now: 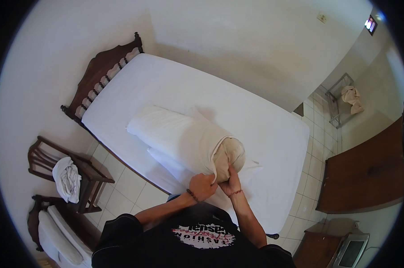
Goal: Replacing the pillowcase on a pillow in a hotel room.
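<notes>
A long pillow or bolster (229, 154) lies on the white-sheeted bed, its beige end showing at the mouth of a white pillowcase (175, 130). My left hand (202, 187) grips the near edge of the case's opening in a fist. With the fingers beneath and the thumb on top, my right hand (231, 182) holds the beige pillow end. A second white cloth or pillow (168, 167) lies partly hidden under the cased pillow. Around it spreads the fitted white sheet (272, 134) of the mattress.
A dark wooden headboard (98, 70) stands at the bed's far left. White cloth hangs over a wooden chair (91, 181). Another bed with pillows (59, 238) is at lower left. To the right are a metal rack (334, 107), a brown door (363, 174) and a small television (351, 253).
</notes>
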{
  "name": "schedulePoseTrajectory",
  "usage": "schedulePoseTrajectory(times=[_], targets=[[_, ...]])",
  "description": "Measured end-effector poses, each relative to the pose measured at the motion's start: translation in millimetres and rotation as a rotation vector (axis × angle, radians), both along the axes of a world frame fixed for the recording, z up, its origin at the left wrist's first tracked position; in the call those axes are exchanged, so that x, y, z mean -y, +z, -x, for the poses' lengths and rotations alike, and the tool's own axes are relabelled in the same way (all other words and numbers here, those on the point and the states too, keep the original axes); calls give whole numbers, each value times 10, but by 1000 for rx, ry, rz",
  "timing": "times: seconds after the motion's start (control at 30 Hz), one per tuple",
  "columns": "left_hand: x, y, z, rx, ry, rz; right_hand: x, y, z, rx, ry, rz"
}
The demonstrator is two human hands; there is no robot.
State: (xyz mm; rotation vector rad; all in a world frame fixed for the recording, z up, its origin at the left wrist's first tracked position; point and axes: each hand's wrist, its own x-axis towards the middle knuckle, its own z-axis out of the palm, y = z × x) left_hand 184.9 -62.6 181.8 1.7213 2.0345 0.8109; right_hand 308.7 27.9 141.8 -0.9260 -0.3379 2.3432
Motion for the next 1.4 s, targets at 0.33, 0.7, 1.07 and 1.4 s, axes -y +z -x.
schedulePoseTrajectory(times=[0.33,0.7,1.07,1.4], targets=[[20,-211,24,45,-314,192,13,-278,-298,635,483,-484],[-136,122,383,89,-455,369,136,-807,-408,10,72,-59],[-666,224,297,-229,2,-221,262,-590,-143,86,144,-256],[-731,-94,464,145,62,-52,397,-692,-318,179,243,-347]])
